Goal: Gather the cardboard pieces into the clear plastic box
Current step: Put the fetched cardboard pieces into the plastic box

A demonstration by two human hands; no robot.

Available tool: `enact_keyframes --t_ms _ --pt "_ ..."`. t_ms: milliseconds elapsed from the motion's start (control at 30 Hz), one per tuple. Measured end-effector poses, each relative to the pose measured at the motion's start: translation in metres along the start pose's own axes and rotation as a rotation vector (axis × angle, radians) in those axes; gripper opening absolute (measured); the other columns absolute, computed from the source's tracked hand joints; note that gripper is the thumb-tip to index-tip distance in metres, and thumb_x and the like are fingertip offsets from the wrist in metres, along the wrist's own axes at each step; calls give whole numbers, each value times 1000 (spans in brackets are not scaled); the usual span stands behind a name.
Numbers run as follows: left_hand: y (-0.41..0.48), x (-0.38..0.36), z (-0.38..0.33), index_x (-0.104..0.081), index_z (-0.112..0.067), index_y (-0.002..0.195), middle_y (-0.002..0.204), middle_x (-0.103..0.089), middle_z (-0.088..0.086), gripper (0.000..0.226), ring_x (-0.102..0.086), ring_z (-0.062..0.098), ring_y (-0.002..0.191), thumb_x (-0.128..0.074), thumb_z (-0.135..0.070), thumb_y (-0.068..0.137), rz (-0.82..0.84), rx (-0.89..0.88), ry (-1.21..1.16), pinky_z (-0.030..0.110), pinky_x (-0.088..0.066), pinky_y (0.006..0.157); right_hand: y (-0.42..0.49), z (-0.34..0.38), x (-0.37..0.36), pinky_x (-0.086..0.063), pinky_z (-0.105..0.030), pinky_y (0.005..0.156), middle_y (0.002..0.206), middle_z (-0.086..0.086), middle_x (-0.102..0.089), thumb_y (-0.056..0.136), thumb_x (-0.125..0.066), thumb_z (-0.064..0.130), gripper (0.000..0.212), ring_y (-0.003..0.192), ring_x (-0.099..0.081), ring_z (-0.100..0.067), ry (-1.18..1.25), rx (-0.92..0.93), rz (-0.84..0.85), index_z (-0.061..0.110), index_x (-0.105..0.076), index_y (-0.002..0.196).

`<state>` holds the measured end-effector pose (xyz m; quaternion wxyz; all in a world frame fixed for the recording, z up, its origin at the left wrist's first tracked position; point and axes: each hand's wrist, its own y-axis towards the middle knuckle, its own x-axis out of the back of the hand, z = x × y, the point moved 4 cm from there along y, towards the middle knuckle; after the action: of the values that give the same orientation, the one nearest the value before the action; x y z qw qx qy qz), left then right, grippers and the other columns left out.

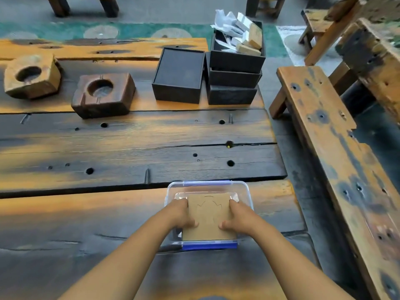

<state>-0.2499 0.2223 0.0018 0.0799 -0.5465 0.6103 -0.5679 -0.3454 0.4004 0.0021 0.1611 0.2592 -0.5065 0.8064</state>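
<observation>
Table (138, 135): dark, weathered wooden planks with orange-worn patches, drilled holes and cracks between boards.
Near edge: clear plastic box (246, 195) with blue clips, resting directly on the planks.
Far left: pale wooden block (49, 83) with a round hollow in its top.
Beside it, to the right: darker wooden block (116, 102), same round hollow, sitting apart from the pale one.
Far centre: black box (177, 92), closed, lying flat.
Far right corner: stack of black boxes (233, 94), just beside the single black box; the topmost is open.
Middle of the table: bare planks between the far items and the plastic box.
</observation>
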Motion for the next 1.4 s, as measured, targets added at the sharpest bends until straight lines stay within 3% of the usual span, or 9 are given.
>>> enact_keyframes --t_ms 167,400,533,700,900,1000,1100,1267,1400 --pt "11 1 -1 -52 -14 127 115 -60 2 67 -61 25 98 -82 -40 73 185 85 -26 37 -55 87 10 -3 4 -49 -27 86 124 5 -61 72 -79 43 59 105 -58 -15 114 -3 132 26 -51 121" --pt "17 4 0 -52 -16 136 133 -58 3 75 -58 28 118 -83 -40 72 342 103 -2 42 -52 99 21 -5 8 -54 -30 66 102 6 -65 65 -80 52 59 88 -65 -15 126 -59 235 26 -56 111" --pt "14 7 3 -49 -19 139 138 -55 2 81 -57 27 121 -83 -45 71 381 107 -56 42 -50 102 22 -7 10 -54 -37 93 120 2 -66 65 -81 50 71 108 -64 -19 171 7 205 19 -59 125" --pt "7 -1 -1 -47 -21 143 142 -55 -1 74 -49 26 133 -77 -43 79 508 21 -131 44 -36 114 17 -5 7 -51 -38 97 124 -2 -54 71 -79 48 67 112 -59 -20 136 95 76 11 -62 124" --pt "6 -5 -9 -52 -11 138 137 -59 8 72 -56 28 123 -76 -45 79 206 108 167 38 -43 107 22 3 9 -44 -36 103 138 -7 -46 78 -67 61 80 123 -51 -23 -118 -51 183 8 -50 135" --pt "6 -9 -8 -54 -9 133 132 -61 8 70 -59 28 119 -80 -40 76 146 145 93 35 -47 102 20 5 9 -48 -32 94 132 -5 -58 78 -68 59 72 114 -58 -23 -102 -87 174 13 -53 132" --pt "5 -11 -5 -55 -12 124 125 -63 6 64 -62 26 112 -84 -35 72 78 167 -27 32 -50 93 12 -1 0 -51 -30 77 123 1 -63 80 -72 49 57 100 -60 -19 173 -82 135 26 -52 128" --pt "-1 -17 -5 -52 -13 122 122 -62 6 61 -62 25 107 -83 -27 72 56 179 -142 33 -52 90 11 -3 -5 -52 -34 93 122 -2 -66 78 -78 39 51 107 -64 -22 285 -112 48 19 -60 121" --pt "-6 -16 -4 -47 -16 110 101 -56 1 47 -57 20 85 -80 -21 77 118 209 -342 31 -50 66 12 -2 -6 -53 -34 89 118 -4 -67 77 -79 33 50 105 -64 -23 335 -163 50 16 -62 120"
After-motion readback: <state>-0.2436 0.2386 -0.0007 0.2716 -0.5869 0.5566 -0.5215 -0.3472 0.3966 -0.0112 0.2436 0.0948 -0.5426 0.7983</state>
